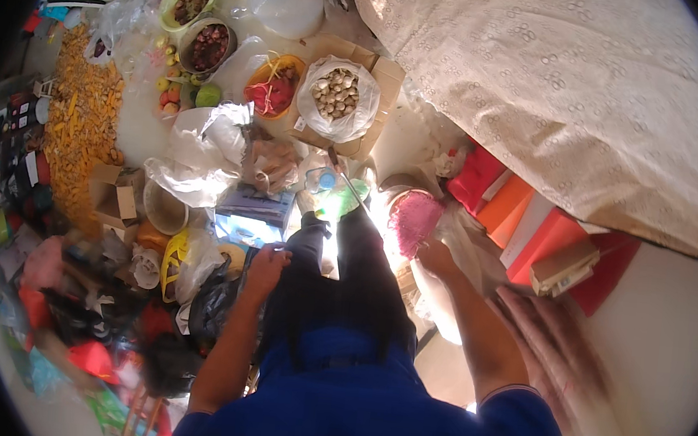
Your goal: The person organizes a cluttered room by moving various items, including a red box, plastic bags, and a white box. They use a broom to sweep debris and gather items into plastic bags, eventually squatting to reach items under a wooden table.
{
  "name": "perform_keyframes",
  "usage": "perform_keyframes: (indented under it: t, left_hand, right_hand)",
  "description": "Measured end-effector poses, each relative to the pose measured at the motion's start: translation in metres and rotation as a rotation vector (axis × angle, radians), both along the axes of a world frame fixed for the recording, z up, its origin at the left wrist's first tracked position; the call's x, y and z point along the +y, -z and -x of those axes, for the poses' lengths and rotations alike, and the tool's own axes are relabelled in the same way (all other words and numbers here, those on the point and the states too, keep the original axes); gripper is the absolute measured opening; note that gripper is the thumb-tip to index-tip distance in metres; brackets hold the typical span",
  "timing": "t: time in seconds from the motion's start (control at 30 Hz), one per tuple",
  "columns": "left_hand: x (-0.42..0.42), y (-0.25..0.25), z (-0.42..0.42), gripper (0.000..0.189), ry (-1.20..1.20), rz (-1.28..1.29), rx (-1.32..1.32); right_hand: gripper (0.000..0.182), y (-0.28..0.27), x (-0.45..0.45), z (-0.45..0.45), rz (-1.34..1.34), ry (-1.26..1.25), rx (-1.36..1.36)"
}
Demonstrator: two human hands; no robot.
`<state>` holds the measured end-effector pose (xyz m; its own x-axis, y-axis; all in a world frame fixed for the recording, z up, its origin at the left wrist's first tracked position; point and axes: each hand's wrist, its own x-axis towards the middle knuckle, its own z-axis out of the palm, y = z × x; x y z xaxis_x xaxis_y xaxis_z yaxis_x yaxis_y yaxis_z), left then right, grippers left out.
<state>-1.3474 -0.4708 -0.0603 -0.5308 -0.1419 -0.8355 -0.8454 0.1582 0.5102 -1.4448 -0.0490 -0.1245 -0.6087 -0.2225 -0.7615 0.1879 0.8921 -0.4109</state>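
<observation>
On the right, my right hand [436, 258] is at the lower edge of a fuzzy pink cloth [413, 223], its fingers against it. The cloth lies over or in a round container whose rim shows in part. My left hand [268, 268] hangs beside my left thigh, near a blue-and-white box [251, 215]; whether its curled fingers hold anything is unclear. Between and ahead of my feet are a clear plastic bottle with a blue cap [327, 180], a green plastic bag [351, 194] and a long thin tool [347, 180] with a dark handle.
Ahead, a white bag of pale bulbs [336, 94] sits on cardboard [377, 104], beside an orange basin [294, 64]. Corn cobs [73, 135] cover the floor at left, above cluttered bags. A patterned cover [557, 87] and red and orange packages [504, 214] lie at right.
</observation>
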Motion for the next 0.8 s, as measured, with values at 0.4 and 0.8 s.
perform_keyframes:
  t: [0.4,0.8]
  left_hand:
    - [0.109,0.170,0.040,0.025,-0.237,-0.259,0.058]
    - [0.101,0.232,0.067,0.023,-0.189,-0.239,-0.163]
  right_hand:
    - [0.033,0.179,0.065,0.322,-0.164,-0.124,0.500]
    - [0.054,0.245,0.064,0.397,-0.521,-0.223,0.519]
